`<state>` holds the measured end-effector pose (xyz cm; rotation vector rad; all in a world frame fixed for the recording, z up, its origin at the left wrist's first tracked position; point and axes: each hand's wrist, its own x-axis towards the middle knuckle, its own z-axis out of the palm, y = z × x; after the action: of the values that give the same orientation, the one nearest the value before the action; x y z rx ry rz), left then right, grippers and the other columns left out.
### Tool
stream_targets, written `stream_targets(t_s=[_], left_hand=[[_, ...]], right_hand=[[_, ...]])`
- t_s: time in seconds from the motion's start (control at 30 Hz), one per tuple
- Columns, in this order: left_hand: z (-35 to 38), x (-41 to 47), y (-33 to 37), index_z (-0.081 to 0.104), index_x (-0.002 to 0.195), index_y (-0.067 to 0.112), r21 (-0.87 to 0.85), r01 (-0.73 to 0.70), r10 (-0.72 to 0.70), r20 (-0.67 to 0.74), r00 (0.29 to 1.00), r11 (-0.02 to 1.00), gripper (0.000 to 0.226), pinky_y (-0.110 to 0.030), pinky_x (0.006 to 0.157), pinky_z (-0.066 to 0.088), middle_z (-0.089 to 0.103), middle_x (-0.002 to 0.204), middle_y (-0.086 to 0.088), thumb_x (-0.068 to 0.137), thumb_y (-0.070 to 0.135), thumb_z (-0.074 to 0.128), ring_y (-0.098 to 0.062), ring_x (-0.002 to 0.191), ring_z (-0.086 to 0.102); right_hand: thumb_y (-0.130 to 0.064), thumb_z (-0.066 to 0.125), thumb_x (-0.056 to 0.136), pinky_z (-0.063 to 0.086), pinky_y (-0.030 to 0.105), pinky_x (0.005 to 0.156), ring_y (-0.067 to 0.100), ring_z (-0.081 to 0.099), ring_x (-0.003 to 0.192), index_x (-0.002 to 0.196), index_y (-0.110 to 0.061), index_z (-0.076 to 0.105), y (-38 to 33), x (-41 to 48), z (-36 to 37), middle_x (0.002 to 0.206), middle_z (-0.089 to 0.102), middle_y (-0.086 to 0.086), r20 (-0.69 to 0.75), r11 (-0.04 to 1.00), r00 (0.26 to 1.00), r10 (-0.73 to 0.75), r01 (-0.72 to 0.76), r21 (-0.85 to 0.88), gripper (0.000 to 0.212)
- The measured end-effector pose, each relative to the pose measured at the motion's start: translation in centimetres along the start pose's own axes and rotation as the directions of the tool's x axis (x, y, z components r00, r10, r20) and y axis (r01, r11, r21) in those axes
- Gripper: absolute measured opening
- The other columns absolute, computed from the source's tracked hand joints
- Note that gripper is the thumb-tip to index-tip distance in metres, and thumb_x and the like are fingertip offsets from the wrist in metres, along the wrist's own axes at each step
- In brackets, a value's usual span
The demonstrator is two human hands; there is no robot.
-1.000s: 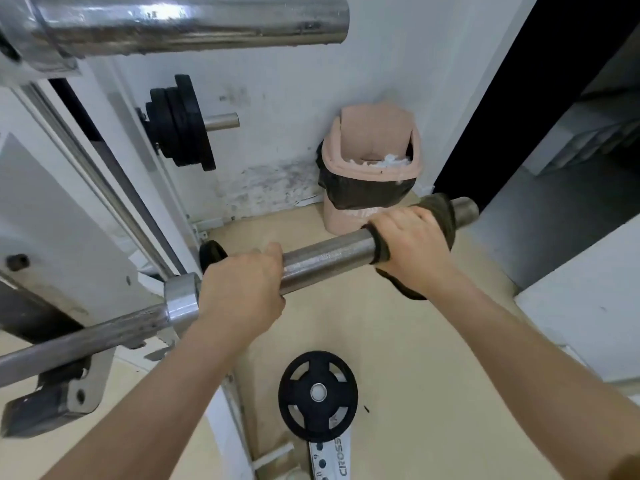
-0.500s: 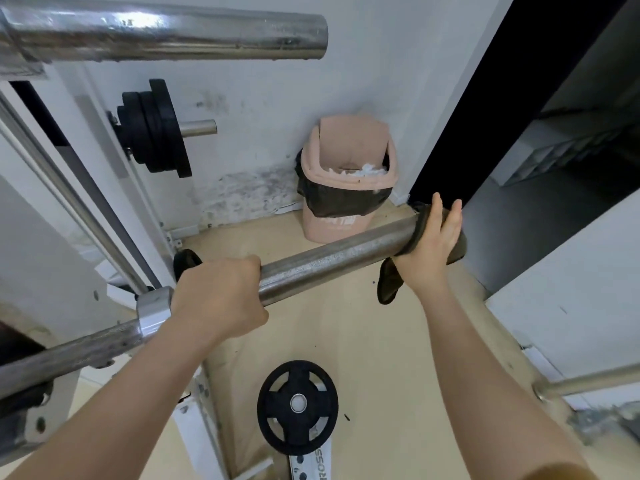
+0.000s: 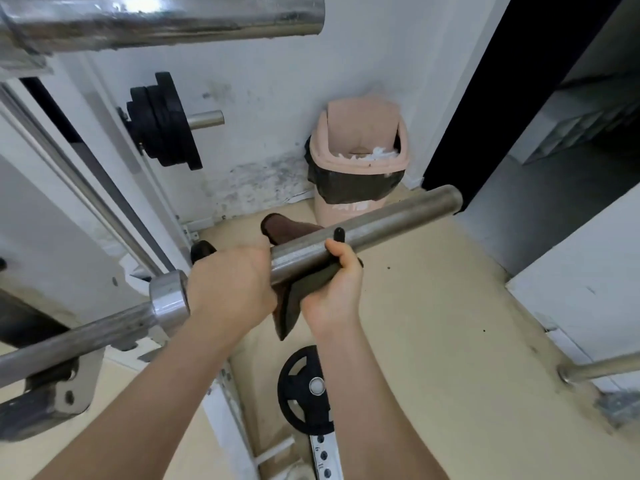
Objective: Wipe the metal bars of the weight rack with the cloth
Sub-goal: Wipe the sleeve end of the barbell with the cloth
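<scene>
The left hand point(image 3: 230, 282) is closed overhand round the bar sleeve point(image 3: 381, 220), knuckles up, just beside the steel collar point(image 3: 169, 294). The right hand point(image 3: 332, 289) is set under the same sleeve, its thumb curled onto the near face and its fingers hidden behind the metal, so that the cloth point(image 3: 291, 306) is pinched between palm and bar. The cloth is thus found on the sleeve, between the two hands: one dark fold is seen standing up behind the bar, and a loose tail is left hanging below it, against the left hand. Most of the sleeve, out to its free end, is left bare. Beyond it a lined waste bin point(image 3: 356, 161) is stood against the stained wall, stacked plates point(image 3: 161, 123) are hung on a peg, a thicker upper bar point(image 3: 166, 19) is seen overhead, and a single plate point(image 3: 304, 389) is laid on the floor below the hands. Several faults can be foreseen. Since the cloth is bunched mostly beneath the bar, the top face may be missed if the wrap is not closed. The hanging tail may be dragged free of the palm by a fast stroke. The stretch covered by the left hand may be skipped altogether. If the sleeve is able to spin, pressure may be lost and grime only smeared.
</scene>
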<state>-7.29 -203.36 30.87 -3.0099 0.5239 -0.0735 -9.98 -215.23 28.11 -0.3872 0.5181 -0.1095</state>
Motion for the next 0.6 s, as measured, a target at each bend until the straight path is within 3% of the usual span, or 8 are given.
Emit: stream_targets(t_s=[0.1,0.2,0.27,0.33,0.4,0.43,0.5,0.6], left_hand=[[0.2,-0.4,0.2,0.038,0.101,0.020,0.071,-0.013,0.019,-0.079,0.997,0.997,0.027,-0.029,0.044,0.017,0.043,0.072,0.003,0.081,0.030,0.054,-0.018,0.057,0.038],[-0.2,0.0,-0.2,0.044,0.100,0.022,-0.010,0.002,-0.002,0.004,1.000,1.000,0.031,-0.027,0.044,0.024,0.044,0.067,0.007,0.075,0.030,0.059,-0.015,0.054,0.041],[-0.9,1.2,-0.9,0.051,0.093,0.021,-0.150,0.006,0.025,0.204,0.979,0.989,0.032,-0.027,0.049,0.037,0.052,0.067,0.005,0.066,0.030,0.064,-0.015,0.058,0.051],[-2.1,3.0,-1.7,0.059,0.091,0.018,-0.374,0.124,0.089,0.504,0.859,0.919,0.036,-0.030,0.058,0.051,0.067,0.069,0.000,0.058,0.026,0.069,-0.018,0.065,0.063],[-2.5,4.2,-2.5,0.062,0.100,0.013,-0.462,0.222,0.154,0.645,0.748,0.859,0.047,-0.035,0.073,0.057,0.073,0.076,-0.005,0.055,0.024,0.072,-0.021,0.074,0.069],[-2.5,4.2,-2.5,0.060,0.107,0.014,-0.461,0.211,0.156,0.637,0.755,0.862,0.055,-0.037,0.078,0.058,0.072,0.083,-0.005,0.055,0.026,0.073,-0.022,0.079,0.068],[-1.9,3.2,-2.3,0.049,0.123,0.025,-0.368,0.085,0.112,0.481,0.869,0.926,0.070,-0.038,0.078,0.055,0.064,0.099,0.000,0.058,0.038,0.073,-0.020,0.089,0.061],[-1.3,-1.0,-2.7,0.039,0.132,0.034,-0.240,-0.123,0.126,-0.002,0.992,0.963,0.067,-0.035,0.078,0.049,0.058,0.114,0.005,0.072,0.045,0.066,-0.020,0.102,0.055]], right_hand=[[-0.012,0.054,0.084,0.053,0.038,0.084,0.032,0.063,0.098,0.126,-0.001,0.057,2.4,-1.3,0.1,0.106,0.064,0.019,0.083,0.995,0.992,0.091,-0.087,-0.052,0.043],[-0.015,0.055,0.076,0.048,0.037,0.089,0.032,0.064,0.092,0.102,0.000,0.064,-1.1,-0.3,-0.2,0.099,0.063,0.018,0.081,0.998,0.997,0.014,-0.010,-0.055,0.031],[-0.020,0.045,0.082,0.048,0.033,0.080,0.028,0.064,0.075,0.078,-0.008,0.064,-5.0,1.2,0.0,0.083,0.063,0.012,-0.020,0.995,0.995,-0.100,0.100,0.014,0.023],[-0.028,0.047,0.084,0.050,0.032,0.078,0.026,0.063,0.078,0.083,-0.014,0.062,-7.7,2.8,0.0,0.085,0.062,0.007,-0.138,0.981,0.973,-0.187,0.192,0.022,0.020],[-0.037,0.057,0.084,0.053,0.035,0.084,0.027,0.066,0.088,0.098,-0.017,0.068,-7.4,3.4,-0.3,0.094,0.068,0.006,-0.138,0.974,0.965,-0.223,0.226,0.006,0.027],[-0.043,0.061,0.083,0.052,0.037,0.089,0.027,0.068,0.096,0.108,-0.017,0.070,-6.3,3.6,-0.4,0.102,0.070,0.006,-0.121,0.980,0.973,-0.198,0.199,-0.001,0.037],[-0.057,0.065,0.078,0.048,0.040,0.098,0.029,0.065,0.109,0.120,-0.016,0.068,-2.8,2.7,0.0,0.112,0.069,0.008,-0.053,0.996,0.994,-0.091,0.091,-0.003,0.058],[-0.065,0.056,0.082,0.051,0.038,0.091,0.028,0.066,0.099,0.115,-0.017,0.067,2.5,0.6,1.1,0.105,0.070,0.010,0.053,0.997,0.996,0.070,-0.071,0.008,0.060]])
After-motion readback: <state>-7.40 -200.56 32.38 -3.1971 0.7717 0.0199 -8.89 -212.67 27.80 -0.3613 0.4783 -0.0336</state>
